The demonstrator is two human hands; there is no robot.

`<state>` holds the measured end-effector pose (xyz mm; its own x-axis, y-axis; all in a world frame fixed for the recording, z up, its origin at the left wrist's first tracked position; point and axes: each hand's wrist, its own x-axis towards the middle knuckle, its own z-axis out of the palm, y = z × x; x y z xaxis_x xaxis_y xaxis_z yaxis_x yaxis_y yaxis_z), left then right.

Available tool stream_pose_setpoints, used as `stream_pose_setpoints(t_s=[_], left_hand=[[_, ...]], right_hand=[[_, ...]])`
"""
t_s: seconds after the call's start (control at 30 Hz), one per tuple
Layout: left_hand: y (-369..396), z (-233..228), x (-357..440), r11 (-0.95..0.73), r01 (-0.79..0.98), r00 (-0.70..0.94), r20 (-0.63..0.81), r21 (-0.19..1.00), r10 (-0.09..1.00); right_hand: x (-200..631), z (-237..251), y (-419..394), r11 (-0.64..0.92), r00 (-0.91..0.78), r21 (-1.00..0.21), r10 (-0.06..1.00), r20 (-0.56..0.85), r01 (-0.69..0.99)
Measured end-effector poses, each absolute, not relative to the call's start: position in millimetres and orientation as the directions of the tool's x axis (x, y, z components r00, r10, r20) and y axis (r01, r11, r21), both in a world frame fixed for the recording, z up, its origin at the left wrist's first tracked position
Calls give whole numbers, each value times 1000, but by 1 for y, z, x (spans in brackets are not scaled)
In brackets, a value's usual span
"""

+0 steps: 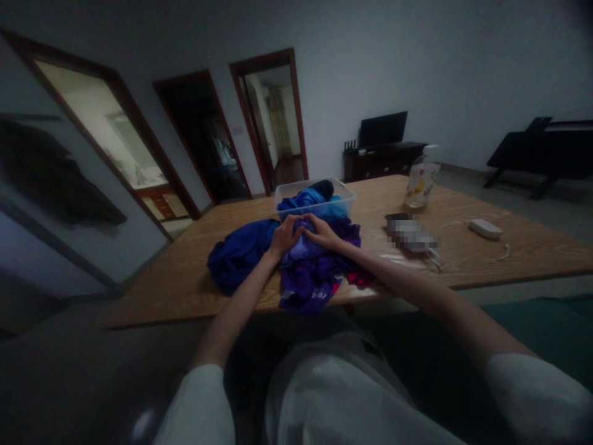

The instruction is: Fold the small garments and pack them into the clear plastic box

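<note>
Blue cloth (241, 253): It is lying in a loose heap on the bench (171, 284), just left of my left wrist; a wide elbow swing could be dragging it toward the near edge.
Left hand (284, 236): It is resting on the lilac cloth (300, 248) from the left, fingers curling in over the top.
Lilac cloth: It could be springing loose or bunching, uneven pressure from my 2 hands being the likely cause; it is sitting between them, right under my fingertips.
Purple garment (303, 281): It is spreading out on my side of the lilac cloth, white print facing up, reaching the near edge; a tug toward my body could be pulling it off.
Clear box (349, 199): It is standing just beyond my hands, holding blue clothing; a forward shove could be bumping it.
Right hand (323, 233): It is mirroring the left, fingertips almost meeting; how firmly either is gripping, I cannot tell.
Bottle (421, 182): It is standing upright, well apart from my hands.
</note>
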<state>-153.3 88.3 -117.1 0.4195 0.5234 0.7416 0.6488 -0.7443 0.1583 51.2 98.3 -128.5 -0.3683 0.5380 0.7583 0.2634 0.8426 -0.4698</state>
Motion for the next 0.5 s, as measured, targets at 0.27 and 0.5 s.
stream_pose_setpoints(t_s=[0.27, 0.5], left_hand=[[83, -107, -153, -767, 633, 415, 792, 103, 448], [80, -101, -165, -770, 629, 616, 673, -108, 408]], right_hand=[[63, -109, 105, 737, -170, -652, 675, 718, 178], [62, -110, 102, 769, -252, -597, 639, 727, 228]])
